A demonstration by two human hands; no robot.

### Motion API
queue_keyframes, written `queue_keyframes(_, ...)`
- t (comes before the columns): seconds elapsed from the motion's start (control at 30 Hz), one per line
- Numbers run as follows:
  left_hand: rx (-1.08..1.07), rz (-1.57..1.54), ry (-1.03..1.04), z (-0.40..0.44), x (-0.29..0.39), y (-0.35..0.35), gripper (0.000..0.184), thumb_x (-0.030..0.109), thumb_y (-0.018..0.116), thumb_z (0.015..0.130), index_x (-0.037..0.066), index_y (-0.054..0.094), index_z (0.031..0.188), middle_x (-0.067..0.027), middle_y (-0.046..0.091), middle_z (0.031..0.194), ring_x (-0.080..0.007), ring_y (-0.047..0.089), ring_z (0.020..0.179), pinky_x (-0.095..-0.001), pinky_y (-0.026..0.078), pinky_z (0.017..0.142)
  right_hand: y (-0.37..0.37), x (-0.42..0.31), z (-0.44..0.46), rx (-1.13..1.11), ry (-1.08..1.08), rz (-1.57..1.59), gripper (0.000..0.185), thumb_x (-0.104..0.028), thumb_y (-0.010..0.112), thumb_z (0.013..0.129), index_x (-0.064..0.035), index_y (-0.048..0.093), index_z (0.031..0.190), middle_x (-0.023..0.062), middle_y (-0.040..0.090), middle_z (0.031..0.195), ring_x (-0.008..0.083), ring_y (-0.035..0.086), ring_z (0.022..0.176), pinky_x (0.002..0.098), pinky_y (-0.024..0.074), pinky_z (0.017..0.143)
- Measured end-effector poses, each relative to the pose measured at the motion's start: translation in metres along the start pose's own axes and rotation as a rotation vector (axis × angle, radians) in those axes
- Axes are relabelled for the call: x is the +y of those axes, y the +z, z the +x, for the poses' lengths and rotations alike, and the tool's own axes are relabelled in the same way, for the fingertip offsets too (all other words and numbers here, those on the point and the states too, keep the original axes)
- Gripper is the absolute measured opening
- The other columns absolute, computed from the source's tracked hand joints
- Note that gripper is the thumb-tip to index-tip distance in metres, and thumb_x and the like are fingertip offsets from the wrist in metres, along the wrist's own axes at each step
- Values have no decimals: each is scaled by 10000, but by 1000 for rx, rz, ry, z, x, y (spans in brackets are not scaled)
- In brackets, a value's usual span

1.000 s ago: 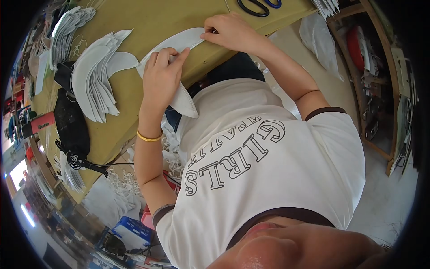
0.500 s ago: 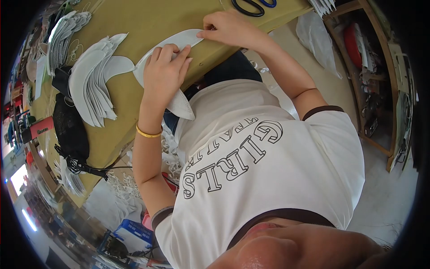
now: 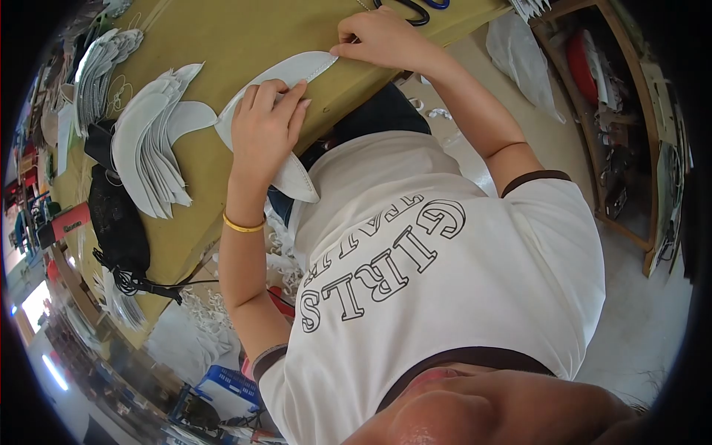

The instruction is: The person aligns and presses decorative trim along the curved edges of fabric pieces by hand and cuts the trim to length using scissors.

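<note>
White curved piece (image 3: 285, 70), row of stitching along its inner edge: lies between the 2 hands, passes under the left hand (image 3: 265, 130), and its near end overhangs the bench (image 3: 200, 37) edge toward the lap. Right hand (image 3: 378, 37): thumb and finger closed on the far tip. Left hand: laid over the piece, fingers bent; cannot tell whether it pinches or only presses.

Step in hand, judged: steadying with the left, fine work at the tip with the right. A needle or thread there is too small to confirm. Any next shift of the piece probably calls for the 2 hands moving together, given the overhang.

Left of the left hand: fanned stack (image 3: 144, 148) of similar white pieces, 1 projecting toward the held piece. Beyond it, stack 2 (image 3: 96, 74). Nearer the body, a black pouch (image 3: 115, 215). Just beyond the right hand: black-handled scissors (image 3: 412, 12).
</note>
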State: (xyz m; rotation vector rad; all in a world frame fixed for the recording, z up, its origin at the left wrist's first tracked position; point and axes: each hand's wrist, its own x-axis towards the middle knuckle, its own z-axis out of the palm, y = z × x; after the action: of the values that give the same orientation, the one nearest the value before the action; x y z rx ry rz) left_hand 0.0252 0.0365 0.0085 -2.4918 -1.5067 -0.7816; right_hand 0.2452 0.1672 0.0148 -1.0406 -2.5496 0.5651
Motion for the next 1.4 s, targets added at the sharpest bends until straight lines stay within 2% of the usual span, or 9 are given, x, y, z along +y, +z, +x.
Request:
queue_keyframes(0.17,20,21,26,2,0,1,224,176,758,773,86,740,978,-31,574,887,-214,567,790,-344,487,679,10,6,-1,2,-17,-44,344,-368,663,857,-27,693,820,121,677,742,303,639,715,397,457,742)
queue_keyframes(0.47,-60,61,103,27,4,8,288,293,745,797,111,734,1019,-30,564,881,-220,566,810,-353,507,689,6,-3,-4,-46,16,-112,333,-375,662,857,-45,687,830,121,680,801,298,649,828,411,446,780)
queue_keyframes(0.57,-128,161,83,31,10,7,303,319,727,821,119,743,1048,-36,586,912,-221,575,862,-375,502,710,7,5,-6,379,-134,-117,354,-390,666,858,-38,695,873,154,671,836,322,650,876,431,470,775)
queue_keyframes(0.67,-148,106,78,41,10,4,246,309,717,845,105,752,978,-53,578,841,-229,582,801,-386,501,689,-25,26,-7,786,17,-362,318,-292,688,831,12,688,920,180,655,731,414,620,689,485,491,775)
queue_keyframes(0.77,-287,-106,-173,63,1,3,248,314,711,843,68,724,875,-80,626,826,-264,625,825,-404,514,698,-8,85,-10,657,121,-644,247,-195,671,859,31,662,961,114,609,658,342,581,592,451,499,711)
queue_keyframes(0.87,-383,-317,-315,83,0,18,240,283,706,851,44,719,861,-111,677,843,-298,655,818,-418,517,716,-28,84,1,224,368,-445,388,-406,680,846,-27,706,922,178,676,880,347,648,899,449,494,772)
queue_keyframes(1.17,-371,-596,-442,79,-18,23,233,214,706,862,-15,680,899,-146,686,829,-256,641,750,-363,495,695,-41,55,-74,412,439,304,448,-340,722,837,-4,628,1118,181,706,908,331,688,786,399,524,752)
queue_keyframes(1.27,-331,-667,-471,75,-20,23,220,190,700,865,-24,670,907,-128,666,800,-220,619,739,-346,489,692,-39,30,-115,24,465,432,532,-358,786,789,7,598,1128,188,704,896,318,694,803,396,523,738)
queue_keyframes(1.4,-322,-688,-472,71,-22,29,219,192,701,868,-21,669,906,-112,658,792,-208,607,736,-342,485,691,-47,-20,-124,-134,344,-49,633,-483,820,723,-8,613,1086,168,706,862,340,689,798,412,519,737)
